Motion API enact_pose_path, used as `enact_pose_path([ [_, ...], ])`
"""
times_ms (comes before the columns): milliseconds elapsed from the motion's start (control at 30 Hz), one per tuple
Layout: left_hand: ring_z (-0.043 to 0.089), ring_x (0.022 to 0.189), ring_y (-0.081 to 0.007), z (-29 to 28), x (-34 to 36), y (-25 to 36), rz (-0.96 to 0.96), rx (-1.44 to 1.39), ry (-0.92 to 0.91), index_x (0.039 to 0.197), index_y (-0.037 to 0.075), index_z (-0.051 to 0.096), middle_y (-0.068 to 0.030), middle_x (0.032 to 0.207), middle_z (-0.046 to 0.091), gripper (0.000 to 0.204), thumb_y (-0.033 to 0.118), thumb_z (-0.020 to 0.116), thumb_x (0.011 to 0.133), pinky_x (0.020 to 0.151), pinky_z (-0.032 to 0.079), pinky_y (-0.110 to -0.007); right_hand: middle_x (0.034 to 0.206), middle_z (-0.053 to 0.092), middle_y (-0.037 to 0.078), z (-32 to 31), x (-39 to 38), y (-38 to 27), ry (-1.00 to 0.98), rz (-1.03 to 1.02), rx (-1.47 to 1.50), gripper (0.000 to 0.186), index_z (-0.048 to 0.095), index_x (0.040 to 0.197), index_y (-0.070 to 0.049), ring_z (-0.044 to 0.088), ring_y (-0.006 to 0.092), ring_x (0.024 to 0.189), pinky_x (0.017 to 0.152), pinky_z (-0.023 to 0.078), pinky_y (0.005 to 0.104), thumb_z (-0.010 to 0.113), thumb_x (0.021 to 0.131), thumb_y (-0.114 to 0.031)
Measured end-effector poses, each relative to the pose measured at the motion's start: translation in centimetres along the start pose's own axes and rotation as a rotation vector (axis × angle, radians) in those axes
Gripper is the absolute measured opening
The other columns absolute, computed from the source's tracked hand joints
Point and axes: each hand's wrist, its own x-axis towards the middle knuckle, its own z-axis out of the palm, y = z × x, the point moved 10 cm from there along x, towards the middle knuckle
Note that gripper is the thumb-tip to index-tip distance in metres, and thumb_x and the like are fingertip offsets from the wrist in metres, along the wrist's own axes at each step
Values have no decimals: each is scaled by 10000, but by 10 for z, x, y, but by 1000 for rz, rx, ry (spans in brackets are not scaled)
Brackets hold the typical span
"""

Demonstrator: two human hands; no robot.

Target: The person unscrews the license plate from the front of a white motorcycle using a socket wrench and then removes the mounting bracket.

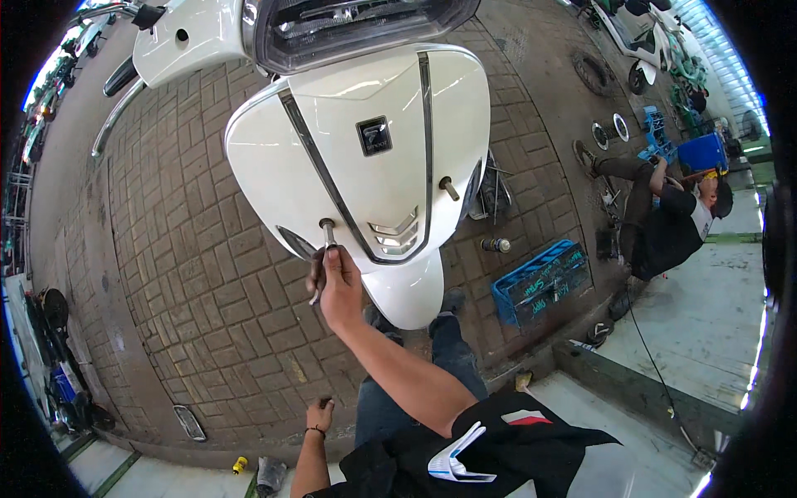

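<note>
The white front panel of a scooter (pixel 365 108) stands before me, with dark strips down it and a square dark badge (pixel 374 136). My right hand (pixel 339 289) is closed around a metal socket wrench (pixel 330 236), whose end meets the hole at the panel's lower left. On the panel's right side a metal stud (pixel 449 189) sticks out of a similar hole. Lower down, near my left knee, my left hand (pixel 319 414) hangs away from the scooter with its fingers curled in. Whether anything is inside those fingers is hidden.
A blue crate (pixel 541 284) and a small can (pixel 496 245) stand on the brick paving at right. Beyond them a person (pixel 672 216) sits beside a blue bin (pixel 702 154). A tyre (pixel 592 72) lies farther off. A small frame-shaped part (pixel 189 422) lies at lower left.
</note>
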Motion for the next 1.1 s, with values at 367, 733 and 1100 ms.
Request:
enact_pose_path([
  [367, 641, 960, -313, -4, -2, 47, 43, -7, 29, 1075, -20, 620, -195, 1026, 663, 356, 258, 604, 854, 854, 488, -389, 588, 403, -59, 7, 2, 4, 42, -11, 96, 265, 476, 861, -96, 366, 46, 460, 410, 311, 204, 438, 995, -321],
  [733, 640, 974, -320, 0, -4, 21, -22, 90, -24, 1099, 4, 620, -185, 1015, 669, 364, 263, 607, 843, 865, 492, -387, 694, 600, 216, 2, 17, -75, -322, -348, -1428, 271, 551, 970, -41, 623, 396, 701, 587, 511, 440, 473, 953, -299],
  [1100, 611, 758, -328, -71, -5, 279, 585, 133, 291, 905, -33, 600, -212, 818, 624, 238, 201, 569, 881, 684, 471, -414, 673, 654, 58, 102, -10, -129, -1143, -969, -2085, 117, 680, 618, -106, 670, 222, 713, 571, 515, 344, 614, 713, -123],
])
